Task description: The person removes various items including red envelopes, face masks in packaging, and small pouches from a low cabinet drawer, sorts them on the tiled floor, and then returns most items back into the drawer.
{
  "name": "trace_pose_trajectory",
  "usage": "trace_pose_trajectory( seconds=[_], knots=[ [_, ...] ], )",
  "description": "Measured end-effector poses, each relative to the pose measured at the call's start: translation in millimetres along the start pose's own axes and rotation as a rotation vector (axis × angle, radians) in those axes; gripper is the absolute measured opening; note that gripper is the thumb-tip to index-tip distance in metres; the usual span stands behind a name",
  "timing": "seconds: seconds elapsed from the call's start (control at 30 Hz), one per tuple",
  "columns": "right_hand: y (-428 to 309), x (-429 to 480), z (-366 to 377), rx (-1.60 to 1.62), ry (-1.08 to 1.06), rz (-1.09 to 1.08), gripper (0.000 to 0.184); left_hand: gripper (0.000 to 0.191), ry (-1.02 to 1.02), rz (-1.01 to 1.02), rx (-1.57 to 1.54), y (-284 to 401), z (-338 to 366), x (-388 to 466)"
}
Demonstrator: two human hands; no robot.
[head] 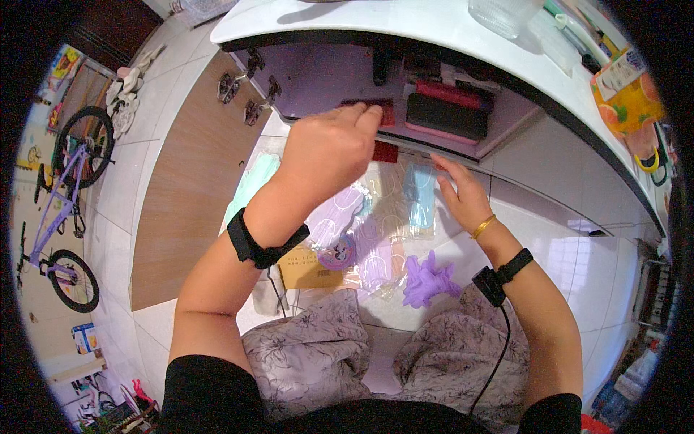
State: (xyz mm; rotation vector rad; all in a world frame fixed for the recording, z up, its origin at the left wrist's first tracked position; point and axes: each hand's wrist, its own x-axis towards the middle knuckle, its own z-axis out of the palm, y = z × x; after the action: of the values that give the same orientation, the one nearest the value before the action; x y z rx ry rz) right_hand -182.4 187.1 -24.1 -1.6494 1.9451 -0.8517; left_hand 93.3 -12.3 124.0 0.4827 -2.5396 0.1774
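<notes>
My left hand (336,135) reaches over the front edge of the cabinet's lower shelf (325,76). Its fingers point down at a flat dark red item (387,115) and partly cover it; whether they grip it is hidden. Another dark red piece (385,152) shows just below the shelf edge. Fingers apart and holding nothing, my right hand (461,190) is beside a clear pack of blue face masks (420,195). Purple face masks (336,214) in clear wrapping lie on the floor, near a mint-green pack (252,184) and a purple crumpled item with finger-like points (431,279).
A black and pink case (447,116) sits inside the cabinet. The wooden cabinet door (190,184) stands open at left. A yellow-brown packet with writing (312,271) and a round patterned item (337,252) lie before my knees. Above, the white tabletop (379,16) bears a glass (504,16).
</notes>
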Motion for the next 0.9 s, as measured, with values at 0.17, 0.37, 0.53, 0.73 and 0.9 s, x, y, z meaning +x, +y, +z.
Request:
trace_pose_trajectory(
  seconds=[0.17,0.37,0.53,0.73,0.9],
  knots=[
    [-5.3,15.8,-5.3,-0.132,0.147,-0.181,0.060,0.054,0.062,-0.009,0.082,-48.1,40.7,-12.3],
    [-10.4,40.3,1.3,-0.341,0.144,-0.118,0.072,0.059,-0.066,-0.074,0.148,-88.0,86.5,-18.4],
    [-7.8,59.4,14.7,-0.537,0.095,-0.127,0.082,0.061,-0.091,-0.088,0.169,-124.2,150.7,-16.7],
    [4.3,68.9,29.0,-0.648,0.079,-0.139,0.084,0.064,-0.020,-0.079,0.040,-150.1,211.4,-11.6],
    [25.9,73.4,47.8,-0.586,-0.041,-0.038,0.082,0.061,-0.050,-0.089,0.002,-159.8,233.2,-7.1]
  ],
)
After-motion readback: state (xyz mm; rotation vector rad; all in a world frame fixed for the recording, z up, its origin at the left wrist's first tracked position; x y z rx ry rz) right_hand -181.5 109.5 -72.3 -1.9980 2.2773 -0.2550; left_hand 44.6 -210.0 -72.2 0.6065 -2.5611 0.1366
